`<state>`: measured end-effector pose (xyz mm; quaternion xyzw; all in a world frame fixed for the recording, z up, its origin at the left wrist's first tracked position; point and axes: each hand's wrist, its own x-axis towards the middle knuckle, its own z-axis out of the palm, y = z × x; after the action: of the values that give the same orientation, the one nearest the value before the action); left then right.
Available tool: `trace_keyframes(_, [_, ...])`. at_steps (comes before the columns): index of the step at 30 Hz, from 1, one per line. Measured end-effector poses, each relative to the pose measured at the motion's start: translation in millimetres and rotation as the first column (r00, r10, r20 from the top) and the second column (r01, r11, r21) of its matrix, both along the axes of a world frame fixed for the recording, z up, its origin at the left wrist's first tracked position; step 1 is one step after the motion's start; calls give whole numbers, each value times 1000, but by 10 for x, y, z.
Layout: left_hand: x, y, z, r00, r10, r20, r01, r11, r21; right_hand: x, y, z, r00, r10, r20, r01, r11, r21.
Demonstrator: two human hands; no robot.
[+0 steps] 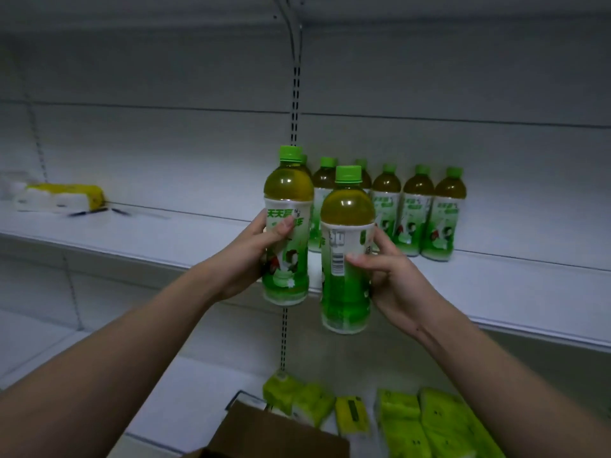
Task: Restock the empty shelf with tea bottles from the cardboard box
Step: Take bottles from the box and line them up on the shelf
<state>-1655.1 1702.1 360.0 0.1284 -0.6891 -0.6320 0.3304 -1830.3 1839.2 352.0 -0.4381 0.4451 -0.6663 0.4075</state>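
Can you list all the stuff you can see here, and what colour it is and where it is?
held bottles: two, green tea, green caps, one in each hand, in front of the shelf
shelf bottles: at least six, green, standing at the back of the shelf
tissue packs: several, yellow-green, lower shelf
cardboard box: one, brown, bottom edge
paper rolls: one pack, white and yellow, shelf's left end
left hand: grips one bottle
right hand: grips the other
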Motion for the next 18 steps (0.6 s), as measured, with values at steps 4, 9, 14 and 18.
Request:
trace_keyframes(4, [-321, 1, 173, 996, 47, -74, -48, 999, -18, -260, 19, 174, 992, -115, -50, 115, 993, -3])
trace_keyframes(9, [-724, -16, 155, 979, 181, -99, -182, 983, -5, -546, -90, 184, 966, -249, 76, 251, 968, -20])
trace_keyframes(14, [-1064, -105, -34, 976, 213, -38, -213, 977, -2, -805, -262, 91, 942, -318, 111, 323, 946, -31])
trace_keyframes(18, [-1296, -200, -116, 975, 207, -84, -206, 978, 27, -1017, -406, -4, 961, -274, 32, 275, 960, -55])
